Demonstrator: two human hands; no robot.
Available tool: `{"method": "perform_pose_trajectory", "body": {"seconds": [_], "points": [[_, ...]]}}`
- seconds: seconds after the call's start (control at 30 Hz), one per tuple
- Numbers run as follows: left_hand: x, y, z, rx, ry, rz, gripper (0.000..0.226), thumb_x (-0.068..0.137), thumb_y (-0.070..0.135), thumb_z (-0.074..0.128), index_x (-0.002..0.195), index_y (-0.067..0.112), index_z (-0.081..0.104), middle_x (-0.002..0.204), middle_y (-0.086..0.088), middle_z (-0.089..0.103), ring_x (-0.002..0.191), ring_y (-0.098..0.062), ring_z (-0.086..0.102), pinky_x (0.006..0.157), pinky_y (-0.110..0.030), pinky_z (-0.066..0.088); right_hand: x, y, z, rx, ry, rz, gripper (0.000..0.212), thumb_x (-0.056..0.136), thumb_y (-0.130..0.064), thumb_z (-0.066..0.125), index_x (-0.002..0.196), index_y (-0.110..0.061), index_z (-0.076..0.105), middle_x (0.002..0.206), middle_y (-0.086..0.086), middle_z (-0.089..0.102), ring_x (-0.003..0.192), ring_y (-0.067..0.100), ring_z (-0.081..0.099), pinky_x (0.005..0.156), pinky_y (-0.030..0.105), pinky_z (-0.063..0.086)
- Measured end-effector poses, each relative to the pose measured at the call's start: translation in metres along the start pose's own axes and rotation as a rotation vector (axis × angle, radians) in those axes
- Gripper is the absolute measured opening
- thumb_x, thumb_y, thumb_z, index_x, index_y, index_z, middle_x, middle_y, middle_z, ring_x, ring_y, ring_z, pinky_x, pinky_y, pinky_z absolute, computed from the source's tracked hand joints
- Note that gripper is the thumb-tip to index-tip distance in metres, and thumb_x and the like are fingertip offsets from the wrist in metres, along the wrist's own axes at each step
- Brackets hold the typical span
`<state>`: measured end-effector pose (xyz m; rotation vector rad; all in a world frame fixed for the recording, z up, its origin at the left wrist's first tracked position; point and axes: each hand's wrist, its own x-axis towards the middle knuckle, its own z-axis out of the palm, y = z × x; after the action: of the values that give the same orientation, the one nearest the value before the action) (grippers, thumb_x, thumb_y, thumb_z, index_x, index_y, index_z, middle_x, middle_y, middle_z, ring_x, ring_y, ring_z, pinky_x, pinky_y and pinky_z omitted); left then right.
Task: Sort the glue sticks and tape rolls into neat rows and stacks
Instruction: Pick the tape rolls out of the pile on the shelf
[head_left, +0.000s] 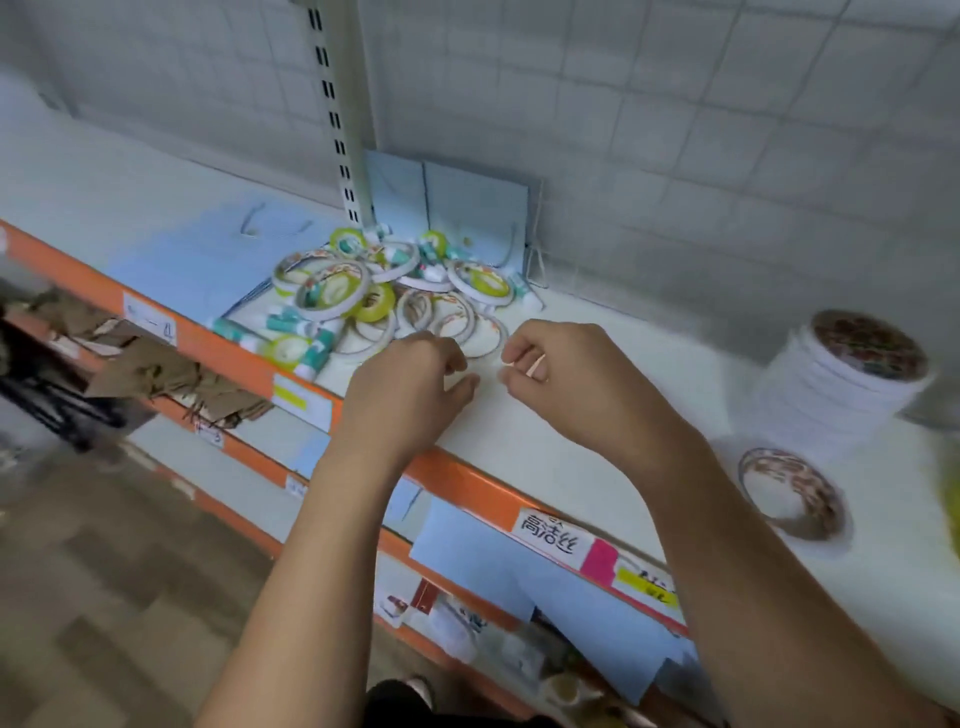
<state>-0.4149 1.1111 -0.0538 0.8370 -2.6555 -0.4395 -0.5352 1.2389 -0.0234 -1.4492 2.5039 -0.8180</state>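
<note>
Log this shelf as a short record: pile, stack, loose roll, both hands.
pile: tape rolls and glue sticks mixed, left of centre
stack: neat column of rolls, far right
loose roll: flat, in front of stack
left hand: fingers curled at pile's near edge; grip unclear
right hand: fingers curled, beside left; grip unclear
shelf: white, orange front edge

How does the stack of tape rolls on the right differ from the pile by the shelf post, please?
The stack is tidy, rolls piled flat one on another; the pile is a loose jumble, rolls overlapping and tilted. The stack holds tape only; the pile has glue sticks mixed in. Both sit on the shelf.
</note>
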Motion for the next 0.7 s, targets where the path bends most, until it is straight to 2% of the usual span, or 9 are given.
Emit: {"method": "perform_pose_trajectory", "body": {"seconds": [0.17,0.27,0.47,0.53,0.7], "points": [[0.023,-0.049,-0.009,-0.02,0.005,0.015,0.02,0.087,0.036,0.063,0.101,0.022,0.067,0.103,0.001,0.062,0.097,-0.022,0.059,0.073,-0.037,0.051,0.038,-0.022,0.032,-0.028,0.014,0.017,0.014,0.087,-0.03,0.065,0.099,-0.025,0.068,0.092,-0.008,0.065,0.087,0.013,0.06,0.078,0.033,0.052],[0.039,-0.063,-0.01,-0.053,-0.004,0.102,0.023,0.084,0.03,0.067,0.103,0.018,0.068,0.106,-0.004,0.061,0.1,-0.026,0.057,0.079,-0.042,0.05,0.053,-0.021,0.043,-0.076,0.0,0.068,0.016,0.087,-0.029,0.066,0.102,-0.023,0.067,0.094,-0.005,0.062,0.091,0.014,0.059,0.077,0.031,0.048],[0.071,-0.076,0.0,-0.047,-0.045,0.243,0.025,0.082,0.019,0.069,0.105,0.01,0.068,0.109,-0.009,0.061,0.107,-0.032,0.054,0.087,-0.044,0.046,0.068,-0.012,0.057,-0.108,-0.034,0.167,0.022,0.088,-0.027,0.066,0.108,-0.019,0.067,0.108,0.001,0.064,0.101,0.017,0.058,0.089,0.035,0.048],[0.079,-0.076,0.004,-0.038,-0.059,0.27,0.024,0.081,0.021,0.069,0.103,0.012,0.069,0.109,-0.008,0.062,0.109,-0.031,0.053,0.09,-0.043,0.044,0.072,-0.008,0.058,-0.127,-0.048,0.199,0.025,0.088,-0.028,0.067,0.111,-0.018,0.066,0.113,0.002,0.062,0.104,0.018,0.057,0.09,0.033,0.046],[0.089,-0.078,0.019,0.088,-0.114,0.284,0.037,0.083,0.033,0.068,0.116,0.015,0.068,0.121,-0.005,0.058,0.115,-0.029,0.042,0.095,-0.036,0.035,0.08,-0.004,0.059,-0.177,-0.104,0.238,0.035,0.087,-0.033,0.068,0.118,-0.018,0.066,0.119,0.006,0.056,0.11,0.023,0.056,0.09,0.035,0.048]]}}
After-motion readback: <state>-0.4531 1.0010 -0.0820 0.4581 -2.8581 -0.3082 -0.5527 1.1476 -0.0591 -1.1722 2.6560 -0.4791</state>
